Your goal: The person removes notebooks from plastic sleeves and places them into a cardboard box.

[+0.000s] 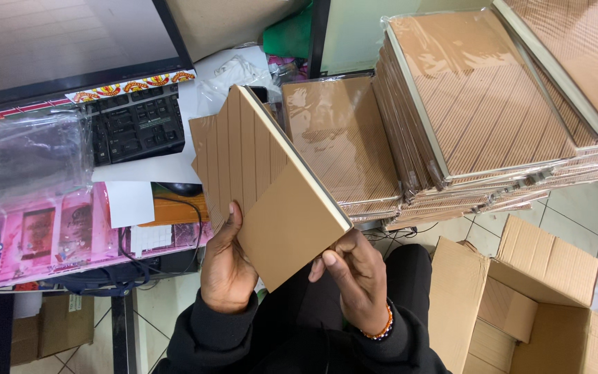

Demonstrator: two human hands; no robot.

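From the head camera, stacks of flat brown notebooks sealed in clear film [479,104] lie above and to the right of the hands, piled in leaning heaps on the desk. A shorter stack of wrapped notebooks [337,138] sits just above the right hand, close behind the held book. Above and left of the left hand, a clear plastic bag [25,156] rests over a pink printed sheet [36,239], and a red and yellow patterned strip [133,86] runs along the lower edge of a monitor [64,41]. A black keyboard [136,125] lies under that strip, with white paper [129,201] below it.

An unwrapped brown notebook [264,187] with grooved diagonal stripes on its cover and a pale page edge is held tilted between both hands, directly above them. The left hand [226,266] is closed on the lower left edge, thumb lying up the cover. The right hand [354,273] is closed on the lower right corner, thumb pressed on the underside edge, with a beaded orange bracelet [381,331] at the wrist.

To the right of the right hand and a little below it, an open cardboard box [520,298] stands on the tiled floor [590,201], flaps up; a flat brown sheet shows inside, though what else it holds cannot be told.
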